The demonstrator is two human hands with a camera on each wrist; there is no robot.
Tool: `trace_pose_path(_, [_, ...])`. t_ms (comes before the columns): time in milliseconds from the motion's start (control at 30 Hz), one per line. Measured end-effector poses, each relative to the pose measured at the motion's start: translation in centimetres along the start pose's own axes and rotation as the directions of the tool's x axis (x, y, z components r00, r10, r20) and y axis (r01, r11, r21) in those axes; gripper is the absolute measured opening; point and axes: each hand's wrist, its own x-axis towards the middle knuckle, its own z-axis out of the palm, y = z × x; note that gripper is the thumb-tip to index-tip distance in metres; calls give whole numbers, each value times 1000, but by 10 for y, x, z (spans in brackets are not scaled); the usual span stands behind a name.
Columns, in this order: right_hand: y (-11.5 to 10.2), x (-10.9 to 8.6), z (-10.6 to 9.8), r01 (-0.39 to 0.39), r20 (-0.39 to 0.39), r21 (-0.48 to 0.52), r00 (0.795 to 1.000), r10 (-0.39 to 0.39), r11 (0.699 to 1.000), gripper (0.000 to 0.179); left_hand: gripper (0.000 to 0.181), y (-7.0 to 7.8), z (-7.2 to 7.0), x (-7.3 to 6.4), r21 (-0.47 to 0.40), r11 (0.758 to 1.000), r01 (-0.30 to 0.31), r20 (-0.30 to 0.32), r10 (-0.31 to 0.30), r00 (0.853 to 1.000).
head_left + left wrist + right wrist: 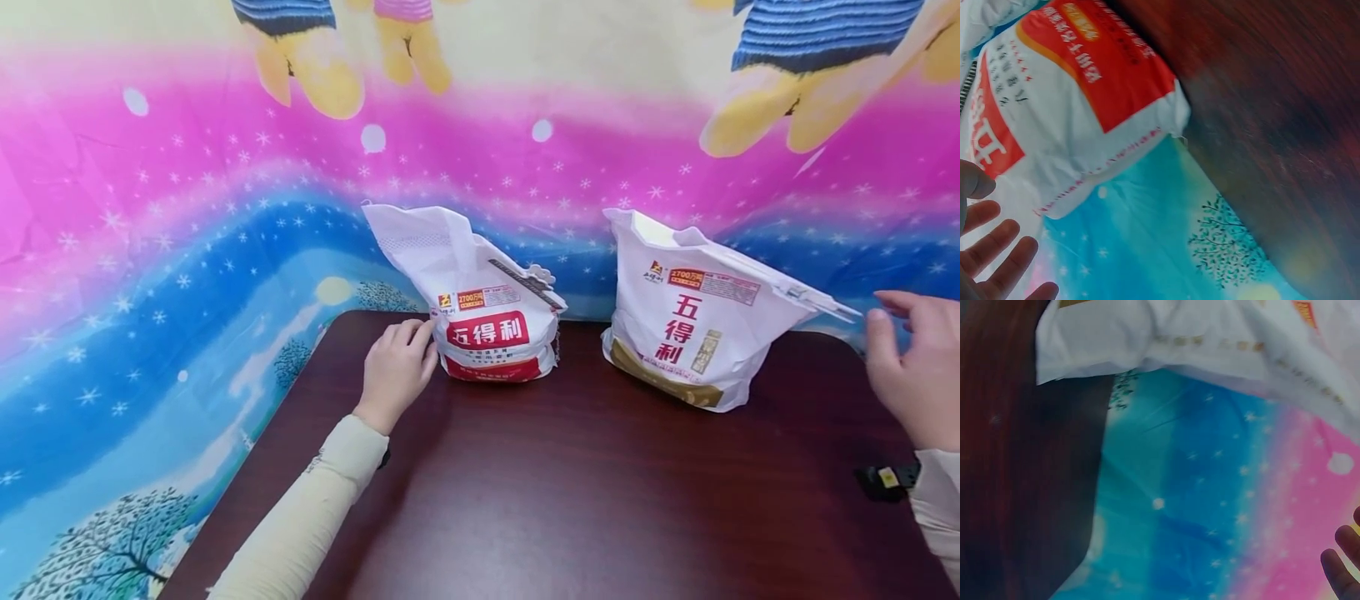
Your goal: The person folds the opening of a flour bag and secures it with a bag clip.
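A white flour bag with red labels stands upright at the back of the table, its folded top leaning left. At its left side is my left hand, fingertips right by the bag's edge. In the left wrist view, the fingers are spread beside the red-labelled bag and hold nothing. To the right stands a white flour bag with a gold base, its top slanting down to the right to a white clip. Just beyond that clip, my right hand is relaxed, holding nothing.
Both bags stand on a dark brown wooden table. Close behind its back edge hangs a colourful printed cloth. A white flower-shaped clip and a dark strip lie along the red-labelled bag's right slope.
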Motion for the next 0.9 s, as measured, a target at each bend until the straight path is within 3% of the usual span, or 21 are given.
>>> trace_pose_path(200, [16, -9, 9, -34, 69, -25, 997, 36, 999, 40, 41, -8, 6, -2, 43, 998, 44, 38, -45, 998])
trace_pose_path(400, [25, -19, 18, -80, 195, -110, 976, 100, 991, 40, 42, -16, 14, -2, 102, 991, 87, 114, -99, 989])
trace_pose_path(533, [33, -25, 25, -124, 262, -116, 953, 151, 985, 46, 47, -20, 19, -1, 111, 982, 154, 204, -174, 963])
trace_pose_path(667, [45, -31, 32, -140, 325, -132, 929, 176, 981, 50, 56, -25, 25, 0, 128, 971, 202, 306, -233, 923])
trace_pose_path(767, [53, -35, 38, -110, 368, -150, 916, 159, 983, 51, 61, -29, 33, 2, 147, 968, 203, 359, -243, 901])
trace_pose_path(900, [61, -39, 46, -62, 423, -163, 897, 127, 985, 54, 65, -36, 44, 6, 163, 968, 189, 399, -240, 885])
